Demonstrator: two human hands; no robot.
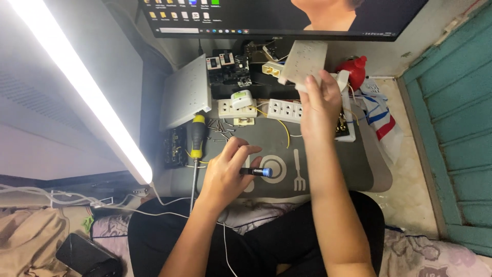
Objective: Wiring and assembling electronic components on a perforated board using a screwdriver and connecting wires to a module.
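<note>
Holding a tool low and a socket plate high over the grey mat.
Left hand is closed round a small black tool with a blue tip, just above the mat's printed plate and fork. Yellow-handled screwdriver lies to its left, loose screws beyond. Further out, white socket strip on the mat. Right hand is raised, gripping a white perforated socket plate near the monitor.
</note>
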